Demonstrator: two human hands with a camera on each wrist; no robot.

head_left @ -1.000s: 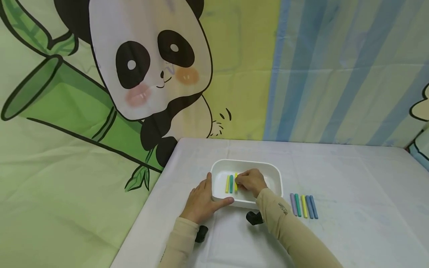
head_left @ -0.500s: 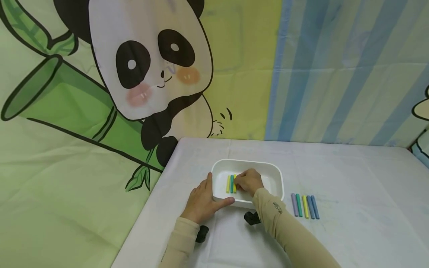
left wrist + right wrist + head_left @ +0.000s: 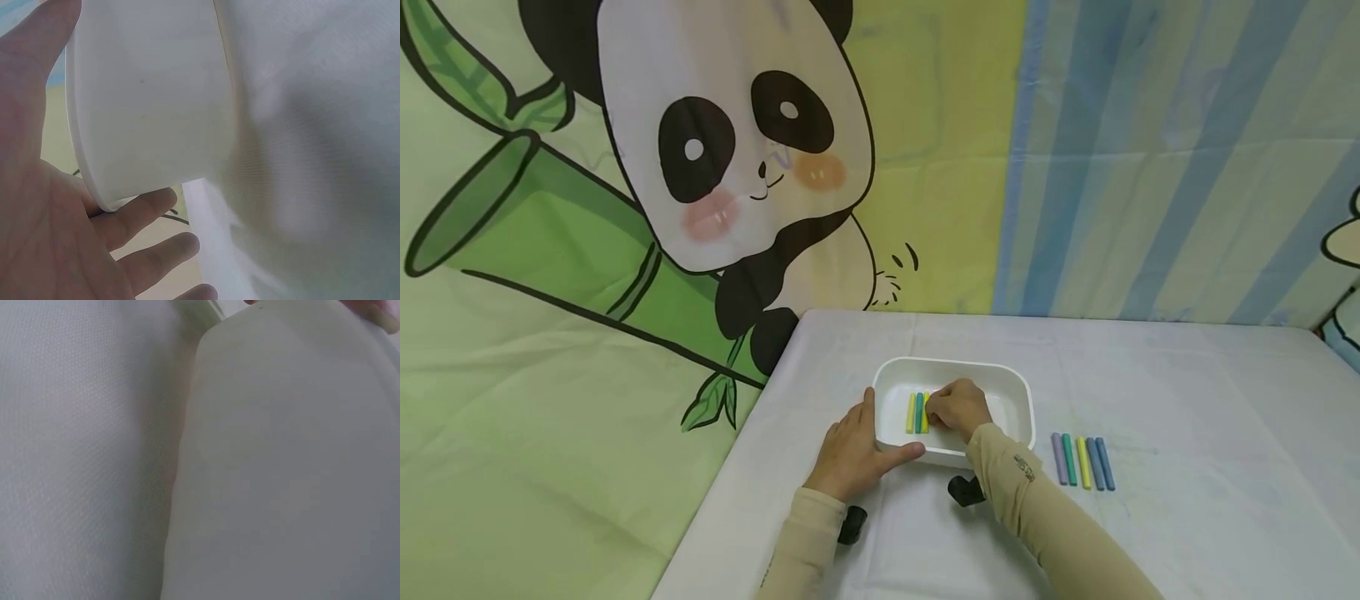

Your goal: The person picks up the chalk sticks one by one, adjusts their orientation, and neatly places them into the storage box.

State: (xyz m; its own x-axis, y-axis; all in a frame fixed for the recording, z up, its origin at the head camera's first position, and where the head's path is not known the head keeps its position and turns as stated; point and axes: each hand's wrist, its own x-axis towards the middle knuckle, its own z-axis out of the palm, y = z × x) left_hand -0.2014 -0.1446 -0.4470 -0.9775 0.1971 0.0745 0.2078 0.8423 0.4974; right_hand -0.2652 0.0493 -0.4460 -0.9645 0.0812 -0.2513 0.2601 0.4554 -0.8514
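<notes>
A white tray (image 3: 1011,437) stands on the table, and a yellow chalk stick (image 3: 911,413) and a green one (image 3: 918,413) lie parallel in its left half. Beside the green stick, my right hand (image 3: 958,407) pinches another yellow chalk stick (image 3: 926,415), partly covered by the fingers. My left hand (image 3: 853,446) rests on the tray's near left corner, thumb along the front rim and fairly straight fingers against the left side. In the left wrist view those fingers spread around the tray wall (image 3: 150,94). The right wrist view shows the tray's outer wall (image 3: 287,450) but not the pinched stick.
To the tray's right, a row of chalk sticks lies on the white tablecloth (image 3: 1210,467): one purple (image 3: 1059,458), one green (image 3: 1069,459), one yellow (image 3: 1083,462) and two blue (image 3: 1100,463). A panda-printed curtain (image 3: 940,167) hangs behind the table.
The right hand has drawn the yellow chalk stick slightly left, closing the gap to the green one. The left hand has stayed on the tray's corner.
</notes>
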